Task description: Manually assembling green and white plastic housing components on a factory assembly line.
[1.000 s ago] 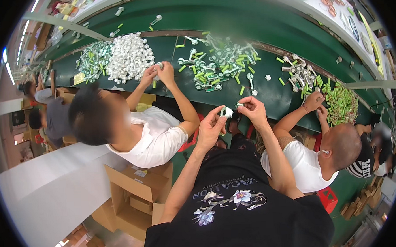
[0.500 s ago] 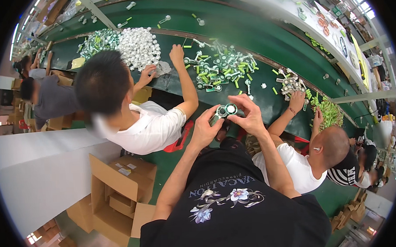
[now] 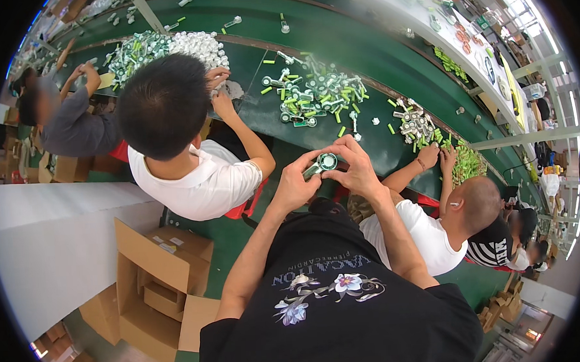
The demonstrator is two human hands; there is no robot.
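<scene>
In front of my chest I hold a small green-and-white device with a round head (image 3: 328, 161) and a short handle, shaped like a handheld fan. My left hand (image 3: 295, 184) is closed around its handle, thumb and fingers on either side. My right hand (image 3: 359, 170) pinches the round head, with fingers above and thumb below. The round ring-like part lies over the head; whether it is fastened I cannot tell. Beyond my hands, a pile of similar green-and-white devices mixed with lime-green cylinders (image 3: 322, 92) lies on the dark green work surface.
At my left a person in a white shirt (image 3: 186, 179) works by a heap of white round parts (image 3: 200, 48). Another person (image 3: 428, 230) at my right handles parts by lime-green pieces (image 3: 468, 165). An open cardboard box (image 3: 149, 284) stands behind on the left. A green conveyor belt (image 3: 335, 24) runs beyond.
The white-centred round part in my right hand was beside the device's head; now it is over it, and one round shape shows. The left neighbour's hands have drawn together by the white parts.
</scene>
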